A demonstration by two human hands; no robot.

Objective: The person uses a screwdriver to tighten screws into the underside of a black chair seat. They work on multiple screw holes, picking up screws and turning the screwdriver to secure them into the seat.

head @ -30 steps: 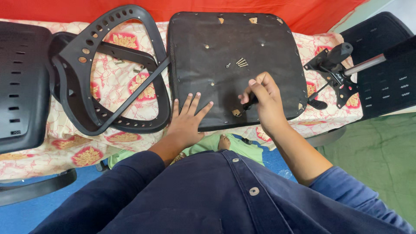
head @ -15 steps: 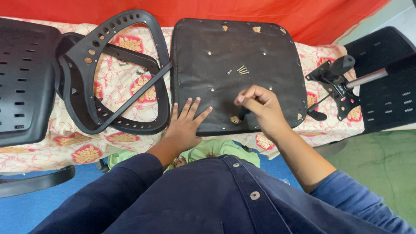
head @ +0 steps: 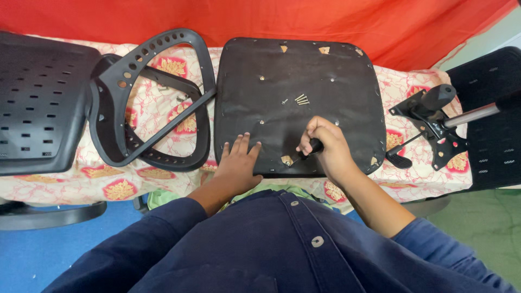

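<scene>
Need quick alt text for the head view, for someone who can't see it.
The right hand grips a black-handled tool, its tip on the upturned black seat pan, while the left hand lies flat beside it. Loose screws lie on the pan.

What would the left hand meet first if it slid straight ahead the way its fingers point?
The left hand lies flat on the seat pan, fingers pointing away from the person. Straight ahead is bare pan, then probably a small stud, though the line is approximate.

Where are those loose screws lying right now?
In the head view, the loose screws lie near the middle of the upturned black seat pan, just beyond the right hand.
</scene>
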